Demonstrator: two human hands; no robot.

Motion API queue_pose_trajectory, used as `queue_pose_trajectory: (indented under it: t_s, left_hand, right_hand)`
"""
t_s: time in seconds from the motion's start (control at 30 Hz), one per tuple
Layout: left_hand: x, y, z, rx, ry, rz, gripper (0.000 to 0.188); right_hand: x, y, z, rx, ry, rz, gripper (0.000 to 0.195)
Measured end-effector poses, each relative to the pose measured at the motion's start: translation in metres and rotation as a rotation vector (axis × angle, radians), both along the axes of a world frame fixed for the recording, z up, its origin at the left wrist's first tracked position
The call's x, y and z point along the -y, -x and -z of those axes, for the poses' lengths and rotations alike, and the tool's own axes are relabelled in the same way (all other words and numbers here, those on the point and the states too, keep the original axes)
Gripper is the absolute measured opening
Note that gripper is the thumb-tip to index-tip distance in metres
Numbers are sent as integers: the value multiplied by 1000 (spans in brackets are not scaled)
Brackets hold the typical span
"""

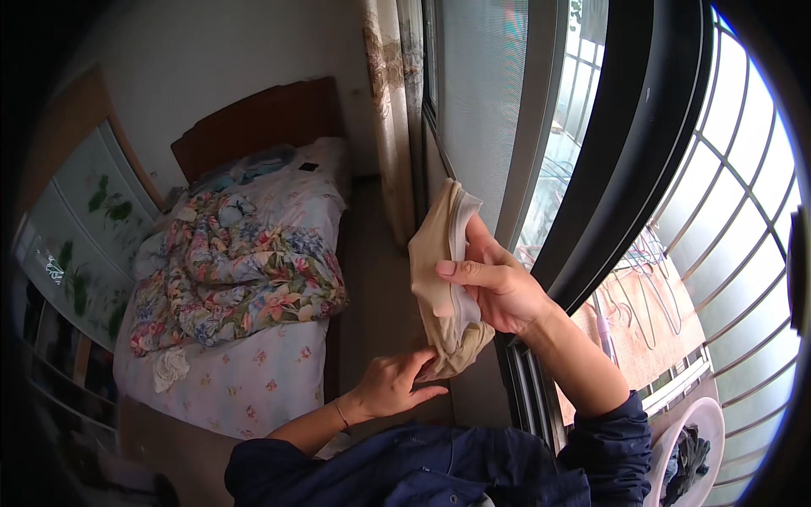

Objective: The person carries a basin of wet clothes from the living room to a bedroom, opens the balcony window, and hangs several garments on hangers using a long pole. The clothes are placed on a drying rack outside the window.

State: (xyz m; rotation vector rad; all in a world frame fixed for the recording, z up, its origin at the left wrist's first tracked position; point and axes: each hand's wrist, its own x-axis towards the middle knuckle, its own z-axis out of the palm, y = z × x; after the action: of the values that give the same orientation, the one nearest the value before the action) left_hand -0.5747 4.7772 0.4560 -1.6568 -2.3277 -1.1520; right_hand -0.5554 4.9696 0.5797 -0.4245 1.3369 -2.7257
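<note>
A beige cloth garment with a pale waistband hangs in front of me beside the window. My right hand grips it near the band, thumb on the near side and fingers partly behind or inside the cloth. Lower down, my left hand is at the garment's bunched bottom end; the index finger touches the cloth and the thumb stands apart from it. Whether the left hand pinches the fabric cannot be told, as some fingers are hidden.
A sliding window frame stands close at the right. Beyond it are wire hangers, a pinkish board, a metal grille and a basin with dark cloth. At left is a bed with a floral quilt; a curtain hangs behind.
</note>
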Motion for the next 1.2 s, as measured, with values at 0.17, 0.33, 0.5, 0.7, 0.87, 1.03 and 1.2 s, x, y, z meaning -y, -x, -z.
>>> queue_pose_trajectory:
  t_s: [0.17, 0.33, 0.5, 0.7, 0.87, 1.03, 1.2]
  left_hand:
    - [28, 31, 19, 135, -230, -220, 15]
    - [66, 32, -23, 381, -323, -91, 24]
    - [39, 39, -66, 799, -385, 21, 25]
    - [20, 59, -86, 1050, -219, -127, 20]
    - [27, 60, -85, 1283, -501, -211, 19]
    - [12, 55, -86, 1394, -509, -198, 22]
    - [14, 71, -108, 1253, -199, 70, 22]
  right_hand:
    - [-10, 7, 13, 18, -28, 201, 61]
    - [-7, 21, 27, 38, -336, 229, 32]
    - [27, 29, 54, -114, -955, 14, 21]
    - [56, 16, 86, -9, -885, 176, 24]
    - [41, -2, 83, -163, -1571, 918, 28]
    - [51, -14, 73, -435, -1067, 621, 31]
    - [23, 9, 92, -28, -287, 117, 13]
